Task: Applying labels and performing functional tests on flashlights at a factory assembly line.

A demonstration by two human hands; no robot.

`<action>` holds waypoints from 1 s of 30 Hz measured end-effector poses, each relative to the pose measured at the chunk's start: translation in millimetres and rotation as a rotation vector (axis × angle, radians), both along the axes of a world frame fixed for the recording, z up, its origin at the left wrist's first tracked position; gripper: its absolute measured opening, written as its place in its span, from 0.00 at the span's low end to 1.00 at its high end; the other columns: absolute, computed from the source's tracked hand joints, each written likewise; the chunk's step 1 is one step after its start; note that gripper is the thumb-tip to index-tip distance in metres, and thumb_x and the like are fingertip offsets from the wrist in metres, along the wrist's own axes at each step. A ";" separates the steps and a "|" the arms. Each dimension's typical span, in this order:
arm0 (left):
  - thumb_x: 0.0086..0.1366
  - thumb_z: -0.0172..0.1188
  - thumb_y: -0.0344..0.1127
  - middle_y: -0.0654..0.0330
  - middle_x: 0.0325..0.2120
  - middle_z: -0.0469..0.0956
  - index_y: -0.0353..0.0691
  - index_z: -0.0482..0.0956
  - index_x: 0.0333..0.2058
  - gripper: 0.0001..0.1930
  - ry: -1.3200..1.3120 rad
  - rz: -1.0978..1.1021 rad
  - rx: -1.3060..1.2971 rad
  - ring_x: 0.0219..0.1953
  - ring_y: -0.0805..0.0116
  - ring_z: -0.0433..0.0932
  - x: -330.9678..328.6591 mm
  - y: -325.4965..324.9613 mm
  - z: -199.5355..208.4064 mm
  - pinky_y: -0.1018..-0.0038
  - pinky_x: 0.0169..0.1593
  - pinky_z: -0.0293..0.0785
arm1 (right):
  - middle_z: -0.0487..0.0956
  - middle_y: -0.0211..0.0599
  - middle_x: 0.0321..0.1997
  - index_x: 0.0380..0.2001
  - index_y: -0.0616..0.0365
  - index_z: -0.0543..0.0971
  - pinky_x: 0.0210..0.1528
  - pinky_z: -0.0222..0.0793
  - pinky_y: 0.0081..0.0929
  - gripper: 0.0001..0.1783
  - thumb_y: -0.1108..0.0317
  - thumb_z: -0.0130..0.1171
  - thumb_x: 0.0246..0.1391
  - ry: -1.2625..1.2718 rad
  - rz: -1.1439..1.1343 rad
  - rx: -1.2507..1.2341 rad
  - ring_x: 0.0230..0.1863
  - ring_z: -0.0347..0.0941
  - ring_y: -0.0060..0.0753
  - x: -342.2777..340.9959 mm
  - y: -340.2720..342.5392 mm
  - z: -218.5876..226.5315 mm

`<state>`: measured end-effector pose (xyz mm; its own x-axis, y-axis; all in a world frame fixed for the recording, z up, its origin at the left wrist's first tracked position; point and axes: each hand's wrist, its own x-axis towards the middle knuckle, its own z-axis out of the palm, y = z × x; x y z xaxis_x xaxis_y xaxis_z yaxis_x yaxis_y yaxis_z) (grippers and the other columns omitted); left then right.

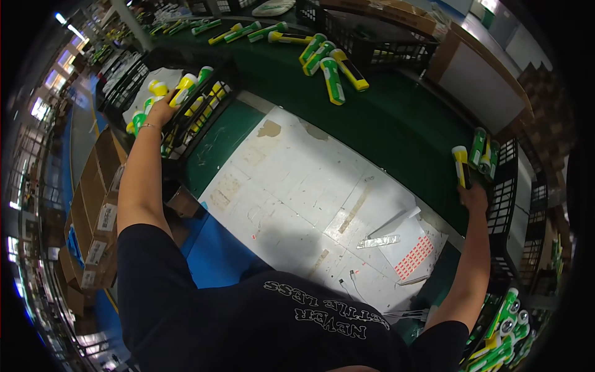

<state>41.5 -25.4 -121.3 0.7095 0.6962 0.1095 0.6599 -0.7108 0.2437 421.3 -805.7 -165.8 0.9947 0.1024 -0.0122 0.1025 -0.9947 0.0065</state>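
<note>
At the left, my left hand [162, 113] reaches into a black plastic crate [181, 144] of green, yellow and white flashlights. Its fingers are closed around the lower end of a yellow-and-white flashlight [184, 88], partly hidden by the hand. Far out to the right, my right hand [474, 197] grips a yellow flashlight with a dark panel [462, 163], its head pointing away from me. Just beside that one, a few green flashlights [478, 149] lie against another black crate [501, 208].
A white worktop [291, 192] lies before me, bearing a sheet of red stickers [414, 258] and short cables [354, 276]. Beyond it, a green conveyor belt [396, 127] carries loose flashlights [333, 80]. Cardboard boxes [93, 217] stand at left; a crate of flashlights [505, 335] sits lower right.
</note>
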 end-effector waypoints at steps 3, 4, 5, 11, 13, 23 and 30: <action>0.53 0.59 0.44 0.42 0.44 0.74 0.64 0.56 0.60 0.35 0.132 0.097 0.039 0.45 0.46 0.75 6.6 56.2 -44.7 0.60 0.46 0.70 | 0.79 0.48 0.34 0.43 0.62 0.76 0.39 0.69 0.39 0.32 0.46 0.60 0.43 0.063 0.032 0.221 0.38 0.76 0.44 -32.2 4.2 18.9; 0.61 0.48 0.42 0.38 0.46 0.72 0.63 0.53 0.62 0.29 0.258 0.152 0.020 0.47 0.42 0.72 21.6 61.1 -66.0 0.59 0.49 0.68 | 0.79 0.49 0.37 0.42 0.64 0.76 0.42 0.68 0.38 0.33 0.46 0.61 0.42 0.080 -0.020 0.379 0.40 0.76 0.44 -51.0 12.0 29.3; 0.60 0.47 0.46 0.39 0.51 0.68 0.62 0.50 0.63 0.31 0.348 0.260 -0.008 0.51 0.41 0.69 12.2 84.0 -74.8 0.58 0.53 0.65 | 0.79 0.48 0.38 0.42 0.66 0.75 0.42 0.67 0.33 0.34 0.46 0.62 0.42 0.037 -0.024 0.569 0.40 0.76 0.40 -59.1 19.1 25.4; 0.53 0.58 0.47 0.49 0.47 0.73 0.52 0.64 0.57 0.31 0.013 0.226 0.579 0.49 0.50 0.71 94.6 -10.0 -21.5 0.57 0.49 0.67 | 0.75 0.28 0.30 0.43 0.57 0.73 0.19 0.56 0.14 0.23 0.50 0.52 0.53 0.482 -0.167 1.516 0.21 0.66 0.15 -174.1 42.6 68.3; 0.53 0.61 0.42 0.50 0.45 0.74 0.47 0.70 0.53 0.27 -0.492 -0.245 0.591 0.46 0.53 0.72 110.0 -86.9 12.1 0.62 0.50 0.67 | 0.77 0.40 0.35 0.49 0.64 0.69 0.13 0.51 0.08 0.27 0.51 0.46 0.56 0.746 -0.022 1.853 0.12 0.59 0.12 -204.6 45.7 67.8; 0.70 0.37 0.49 0.51 0.45 0.71 0.33 0.64 0.53 0.25 -0.098 -0.501 -2.268 0.52 0.59 0.69 75.1 -543.8 -15.0 0.63 0.54 0.68 | 0.68 0.24 0.19 0.45 0.60 0.69 0.12 0.42 0.13 0.17 0.59 0.50 0.59 1.014 -0.091 2.024 0.08 0.48 0.10 -339.9 80.8 11.3; 0.67 0.42 0.49 0.48 0.41 0.73 0.35 0.65 0.51 0.23 -0.001 -0.368 -2.414 0.47 0.57 0.72 34.5 -569.5 -35.2 0.57 0.52 0.70 | 0.62 0.21 0.13 0.29 0.55 0.71 0.11 0.38 0.16 0.14 0.56 0.50 0.58 1.143 -0.155 2.009 0.07 0.45 0.13 -381.0 50.9 5.1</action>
<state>76.0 -594.8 -156.5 0.7780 -0.5314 -0.3352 0.6278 0.6356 0.4493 40.3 -754.8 -160.7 0.6559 0.6464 -0.3897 -0.7019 0.3323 -0.6301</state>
